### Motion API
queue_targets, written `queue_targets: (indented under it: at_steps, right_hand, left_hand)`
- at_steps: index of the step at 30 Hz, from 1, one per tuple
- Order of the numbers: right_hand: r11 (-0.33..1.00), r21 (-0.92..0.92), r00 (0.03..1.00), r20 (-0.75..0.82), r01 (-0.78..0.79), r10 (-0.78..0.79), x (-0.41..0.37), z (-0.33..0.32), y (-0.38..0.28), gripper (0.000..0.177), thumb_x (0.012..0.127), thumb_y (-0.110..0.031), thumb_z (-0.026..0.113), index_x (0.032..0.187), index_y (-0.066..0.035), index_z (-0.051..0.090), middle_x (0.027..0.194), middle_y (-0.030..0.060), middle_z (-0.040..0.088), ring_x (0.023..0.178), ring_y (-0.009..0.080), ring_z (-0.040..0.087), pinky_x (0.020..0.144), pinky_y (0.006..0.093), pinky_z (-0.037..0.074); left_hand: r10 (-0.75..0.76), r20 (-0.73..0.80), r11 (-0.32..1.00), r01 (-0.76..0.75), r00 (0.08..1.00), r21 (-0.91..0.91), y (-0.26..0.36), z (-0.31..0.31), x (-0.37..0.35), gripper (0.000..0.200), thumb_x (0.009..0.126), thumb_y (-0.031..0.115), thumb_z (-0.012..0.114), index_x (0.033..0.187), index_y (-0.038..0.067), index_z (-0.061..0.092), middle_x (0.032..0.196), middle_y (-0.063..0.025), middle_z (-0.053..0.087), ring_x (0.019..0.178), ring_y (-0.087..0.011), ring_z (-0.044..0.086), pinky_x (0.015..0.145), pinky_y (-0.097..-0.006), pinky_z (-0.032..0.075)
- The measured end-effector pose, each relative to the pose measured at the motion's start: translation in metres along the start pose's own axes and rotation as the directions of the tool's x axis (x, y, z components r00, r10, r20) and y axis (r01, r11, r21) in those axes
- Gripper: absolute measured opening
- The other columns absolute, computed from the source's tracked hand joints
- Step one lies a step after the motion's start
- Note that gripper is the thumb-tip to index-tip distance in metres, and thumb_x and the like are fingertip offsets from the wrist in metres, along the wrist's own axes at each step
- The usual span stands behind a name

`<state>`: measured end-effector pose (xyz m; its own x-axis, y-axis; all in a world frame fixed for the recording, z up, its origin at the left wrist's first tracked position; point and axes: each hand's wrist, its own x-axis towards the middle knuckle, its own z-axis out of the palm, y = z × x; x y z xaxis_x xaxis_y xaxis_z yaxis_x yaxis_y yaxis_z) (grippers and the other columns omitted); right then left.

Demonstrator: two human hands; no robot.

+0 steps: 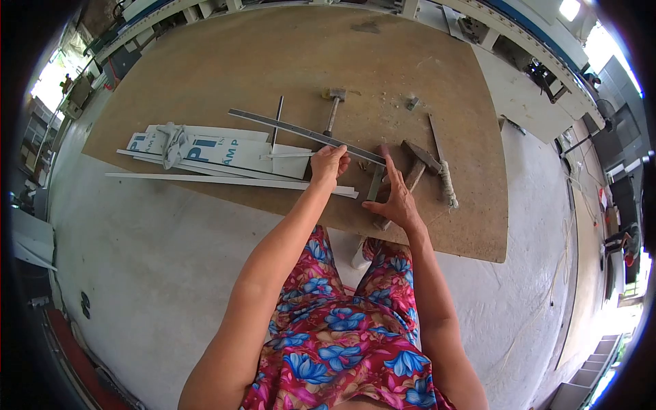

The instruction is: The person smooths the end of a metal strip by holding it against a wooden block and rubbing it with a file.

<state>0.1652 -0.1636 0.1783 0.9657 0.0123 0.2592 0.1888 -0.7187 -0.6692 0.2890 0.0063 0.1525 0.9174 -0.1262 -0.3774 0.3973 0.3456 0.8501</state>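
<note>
A long metal square (287,128) lies slanted in front of me, with its short arm bent toward me at the right end. My left hand (329,164) is closed at the square's long blade, and a thin white strip (290,155) sticks out leftward from its fingers. Around the square's corner my right hand (396,198) is spread, thumb and fingers apart, touching the short arm. Printed white panels (225,150) lie left of my hands, with a crumpled grey-white glove (175,143) on them. A thin dark rod (279,113) crosses under the square.
One hammer (335,102) lies beyond the square, another (418,157) right of my right hand. Beside that is a blade with a wrapped handle (445,181). Small debris and a metal block (413,103) lie farther back on the brown board (273,55). A long white strip (205,179) lies near the front edge.
</note>
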Motion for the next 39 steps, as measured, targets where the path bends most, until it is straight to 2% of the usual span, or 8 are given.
queue_targets:
  at_steps: [2,8,10,17,20,31,35,39]
  right_hand:
    - [1.000,-0.009,1.000,-0.008,0.015,-0.015,0.001,0.001,0.002,0.122,0.059,-0.028,0.087,0.153,-0.013,0.012,0.138,0.0189,0.044,0.115,0.0338,0.056,0.095,0.0412,0.048]
    - [0.993,0.065,0.994,0.053,-0.094,0.091,-0.001,-0.002,-0.005,0.122,0.058,-0.026,0.088,0.153,-0.012,0.013,0.131,0.0168,0.049,0.098,0.0288,0.062,0.087,0.0392,0.051]
    - [0.995,0.076,0.997,0.042,-0.070,0.067,-0.001,-0.003,-0.007,0.122,0.057,-0.025,0.088,0.153,-0.013,0.013,0.130,0.0164,0.049,0.096,0.0281,0.063,0.085,0.0391,0.052]
    - [0.989,0.129,0.997,0.037,-0.078,0.074,0.000,-0.003,-0.008,0.123,0.057,-0.024,0.088,0.154,-0.015,0.013,0.127,0.0159,0.051,0.093,0.0269,0.063,0.082,0.0389,0.052]
    - [0.982,0.131,0.989,0.073,-0.135,0.126,-0.001,-0.004,-0.011,0.123,0.057,-0.024,0.088,0.154,-0.015,0.012,0.128,0.0161,0.051,0.094,0.0271,0.063,0.083,0.0396,0.052]
    - [0.995,0.070,0.997,0.038,-0.073,0.070,0.000,0.000,-0.004,0.122,0.058,-0.024,0.088,0.153,-0.012,0.012,0.129,0.0157,0.051,0.095,0.0261,0.064,0.084,0.0391,0.052]
    - [0.988,0.095,0.991,0.071,-0.121,0.114,0.000,-0.003,-0.009,0.122,0.058,-0.024,0.088,0.153,-0.013,0.012,0.130,0.0155,0.051,0.095,0.0258,0.064,0.084,0.0390,0.052]
    - [0.994,0.054,0.995,0.053,-0.092,0.089,0.000,-0.003,-0.010,0.122,0.058,-0.024,0.088,0.153,-0.013,0.013,0.130,0.0155,0.051,0.094,0.0256,0.064,0.084,0.0386,0.052]
  left_hand:
    - [0.007,-0.006,1.000,-0.007,1.000,0.009,0.001,0.001,0.000,0.013,0.086,0.018,0.072,0.080,0.012,0.061,0.075,0.0003,0.065,0.065,-0.0089,0.063,0.055,-0.0229,0.051]
    - [0.024,-0.024,1.000,-0.024,0.999,0.018,0.001,0.004,-0.004,0.011,0.086,0.017,0.072,0.081,0.012,0.063,0.074,0.0013,0.065,0.064,-0.0088,0.063,0.054,-0.0226,0.052]
    - [0.027,-0.025,1.000,-0.026,0.999,0.015,0.001,0.004,-0.003,0.011,0.086,0.017,0.072,0.082,0.011,0.063,0.074,0.0013,0.065,0.064,-0.0089,0.063,0.054,-0.0227,0.052]
    - [0.019,-0.034,1.000,-0.019,0.999,0.018,0.001,0.005,-0.003,0.008,0.086,0.015,0.071,0.084,0.011,0.064,0.074,0.0010,0.065,0.064,-0.0093,0.064,0.054,-0.0224,0.052]
    - [0.016,-0.042,0.999,-0.015,0.999,0.028,0.001,0.005,-0.003,0.008,0.086,0.015,0.071,0.085,0.011,0.065,0.074,0.0009,0.066,0.064,-0.0093,0.064,0.054,-0.0225,0.052]
    - [0.024,-0.047,0.998,-0.021,0.999,0.052,-0.002,0.003,-0.001,0.009,0.086,0.017,0.071,0.085,0.012,0.064,0.076,0.0007,0.066,0.067,-0.0099,0.064,0.057,-0.0240,0.052]
    - [0.019,-0.054,0.998,-0.016,0.998,0.061,-0.001,0.004,-0.001,0.010,0.087,0.018,0.070,0.085,0.012,0.063,0.076,0.0007,0.065,0.067,-0.0099,0.064,0.057,-0.0242,0.052]
    - [0.016,-0.036,0.997,-0.013,0.999,0.075,-0.001,0.003,0.001,0.010,0.087,0.018,0.069,0.085,0.012,0.063,0.077,0.0009,0.065,0.068,-0.0098,0.064,0.057,-0.0243,0.052]
